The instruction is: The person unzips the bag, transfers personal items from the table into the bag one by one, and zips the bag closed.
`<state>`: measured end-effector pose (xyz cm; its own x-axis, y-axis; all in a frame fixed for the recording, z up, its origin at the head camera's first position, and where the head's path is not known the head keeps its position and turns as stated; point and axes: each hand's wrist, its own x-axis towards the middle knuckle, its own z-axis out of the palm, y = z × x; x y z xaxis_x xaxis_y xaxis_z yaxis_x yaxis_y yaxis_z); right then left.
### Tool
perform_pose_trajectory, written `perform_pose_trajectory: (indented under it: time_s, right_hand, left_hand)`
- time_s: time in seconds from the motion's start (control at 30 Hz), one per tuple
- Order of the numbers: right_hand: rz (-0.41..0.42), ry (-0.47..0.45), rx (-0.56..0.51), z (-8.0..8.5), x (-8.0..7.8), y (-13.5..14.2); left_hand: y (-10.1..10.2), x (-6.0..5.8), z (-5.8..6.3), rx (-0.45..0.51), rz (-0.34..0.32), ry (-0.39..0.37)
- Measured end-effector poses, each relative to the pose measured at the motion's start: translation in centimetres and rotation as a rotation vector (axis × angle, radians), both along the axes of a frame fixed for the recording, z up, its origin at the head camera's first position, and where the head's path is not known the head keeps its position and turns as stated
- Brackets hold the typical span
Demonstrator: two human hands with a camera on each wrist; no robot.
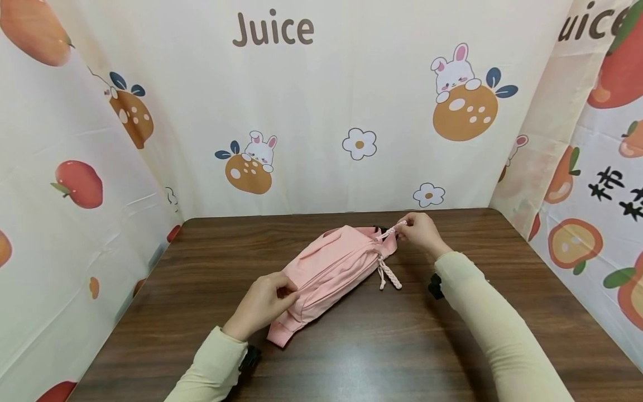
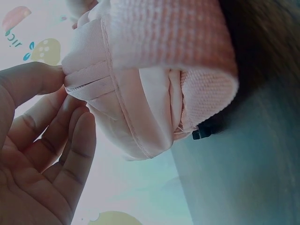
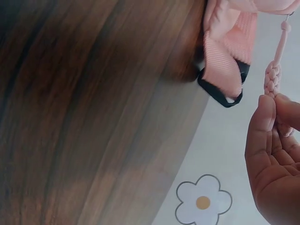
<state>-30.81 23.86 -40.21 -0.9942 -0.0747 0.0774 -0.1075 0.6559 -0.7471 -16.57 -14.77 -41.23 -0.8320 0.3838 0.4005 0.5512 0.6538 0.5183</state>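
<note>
A pink waist bag [image 1: 326, 262] lies slantwise on the brown table, its webbing strap end toward the near left. At that near end my left hand [image 1: 268, 301] pinches the bag's fabric by the zipper seam; the left wrist view shows thumb and fingers [image 2: 82, 140] on the folded edge. With thumb and fingertips my right hand [image 1: 419, 231] holds a braided zipper cord [image 3: 272, 79] at the bag's far right end, drawn out from the bag. A second braided cord [image 1: 390, 274] hangs loose onto the table. Near the right hand sits a black buckle [image 3: 220, 93] on the strap.
The wooden table [image 1: 382, 346] has its back edge against a fruit-and-bunny printed curtain [image 1: 311, 100]. More printed cloth [image 1: 577, 167] hangs along both sides. A black wrist device [image 1: 436, 286] sits under the right sleeve.
</note>
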Motion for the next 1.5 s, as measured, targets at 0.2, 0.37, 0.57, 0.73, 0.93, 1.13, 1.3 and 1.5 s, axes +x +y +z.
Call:
perform_pose_trajectory:
  time_s: [0.2, 0.37, 0.57, 0.73, 0.93, 1.13, 1.3, 1.5]
  right_hand:
    - [-0.028, -0.025, 0.044, -0.7, -0.4, 0.4]
    - [-0.031, -0.061, 0.053, -1.0, -0.5, 0.2]
    - [-0.009, -0.124, 0.051, -1.3, -0.2, 0.2]
    - [0.072, -0.208, -0.02, -1.3, 0.0, 0.5]
    - [0.13, -0.247, 0.029, -1.6, 0.2, 1.0]
    - [0.159, -0.241, 0.133, -2.0, 0.3, 1.1]
    - [0.171, -0.235, 0.158, -1.9, 0.6, 0.9]
    - [0.163, -0.232, 0.17, -1.7, 0.8, 0.7]
  left_hand:
    - [0.0, 0.0, -0.1, -0.004, 0.002, 0.003]
    - [0.0, 0.0, -0.3, 0.0, 0.001, 0.016]
    - [0.0, 0.0, -0.3, 0.006, 0.004, 0.004]
    - [0.0, 0.0, -0.3, 0.011, 0.008, -0.027]
    - [-0.1, -0.1, -0.3, 0.016, 0.001, -0.061]
    - [-0.2, -0.1, -0.3, 0.031, -0.009, -0.09]
    - [-0.2, -0.1, -0.1, 0.042, -0.01, -0.125]
    - [-0.3, -0.2, 0.0, 0.047, -0.02, -0.129]
